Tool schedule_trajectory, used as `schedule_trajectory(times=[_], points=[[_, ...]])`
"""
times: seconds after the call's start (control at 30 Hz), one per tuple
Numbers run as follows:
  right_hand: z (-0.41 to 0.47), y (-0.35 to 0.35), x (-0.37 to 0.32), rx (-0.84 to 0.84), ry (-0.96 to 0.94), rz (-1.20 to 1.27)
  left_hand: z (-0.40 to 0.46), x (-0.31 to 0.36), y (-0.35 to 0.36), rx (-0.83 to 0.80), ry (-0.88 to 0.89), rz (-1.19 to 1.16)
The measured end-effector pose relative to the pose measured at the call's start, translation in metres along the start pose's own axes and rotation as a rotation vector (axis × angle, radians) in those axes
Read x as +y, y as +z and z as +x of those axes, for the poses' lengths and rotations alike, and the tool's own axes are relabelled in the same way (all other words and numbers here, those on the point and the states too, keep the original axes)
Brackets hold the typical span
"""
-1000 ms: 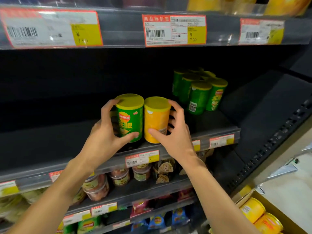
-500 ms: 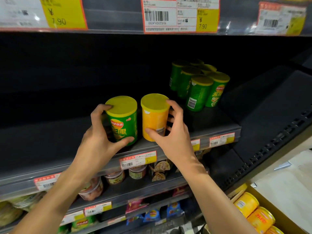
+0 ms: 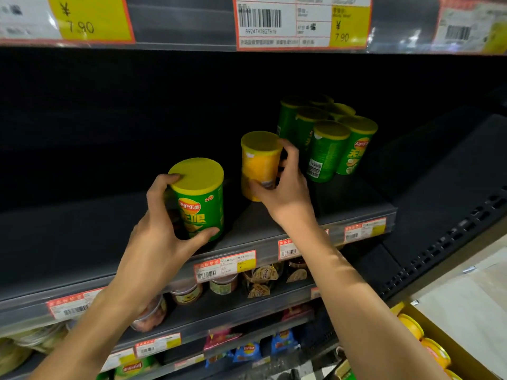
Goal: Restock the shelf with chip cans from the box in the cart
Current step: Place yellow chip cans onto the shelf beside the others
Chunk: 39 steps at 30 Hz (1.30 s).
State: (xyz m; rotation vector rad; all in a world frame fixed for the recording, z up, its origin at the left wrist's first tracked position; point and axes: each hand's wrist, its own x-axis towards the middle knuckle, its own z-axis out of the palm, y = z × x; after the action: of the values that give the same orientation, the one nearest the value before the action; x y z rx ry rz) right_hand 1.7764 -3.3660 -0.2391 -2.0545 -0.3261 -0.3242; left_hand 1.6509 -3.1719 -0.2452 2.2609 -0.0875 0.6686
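My left hand (image 3: 162, 229) grips a green chip can (image 3: 201, 200) with a yellow lid, upright at the front of the dark shelf (image 3: 82, 242). My right hand (image 3: 285, 187) holds a yellow chip can (image 3: 259, 160), tilted slightly, deeper in the shelf and just left of a cluster of several green cans (image 3: 329, 141). At the bottom right, a cardboard box (image 3: 450, 349) holds more yellow cans (image 3: 422, 338).
Price tags (image 3: 225, 266) line the shelf's front rail. The upper shelf edge (image 3: 301, 23) with large price labels hangs overhead. Lower shelves hold small jars (image 3: 186, 293) and snack bags (image 3: 247, 352). A perforated dark upright (image 3: 444, 242) bounds the shelf on the right.
My right hand has carried the yellow can back and to the right, away from the green can and toward the green cluster. My left hand keeps the green can near the front edge.
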Motion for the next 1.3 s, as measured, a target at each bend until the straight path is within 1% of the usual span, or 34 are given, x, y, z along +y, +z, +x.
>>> schedule_trajectory(times=[0.1,0.3,0.6,0.73,0.97,1.17,1.3], points=[[0.020,0.004,0.002,0.006,0.013,-0.016,-0.001,0.001,0.000,0.010,0.008,0.038],[0.056,0.016,0.010,0.100,0.008,-0.104,-0.002,0.002,0.001,0.013,0.005,0.032],[0.095,0.030,0.017,0.118,0.077,-0.203,-0.002,0.002,0.001,0.016,0.001,0.034],[0.110,0.038,0.014,0.112,0.140,-0.298,-0.001,0.003,0.001,0.029,-0.014,0.038],[0.124,0.048,0.017,0.151,0.145,-0.358,0.000,0.003,0.001,0.034,-0.013,0.051],[0.133,0.050,0.021,0.127,0.108,-0.429,0.002,0.004,0.001,0.029,0.000,0.076],[0.132,0.049,0.021,0.120,0.108,-0.422,0.002,0.005,0.000,0.022,-0.001,0.076]])
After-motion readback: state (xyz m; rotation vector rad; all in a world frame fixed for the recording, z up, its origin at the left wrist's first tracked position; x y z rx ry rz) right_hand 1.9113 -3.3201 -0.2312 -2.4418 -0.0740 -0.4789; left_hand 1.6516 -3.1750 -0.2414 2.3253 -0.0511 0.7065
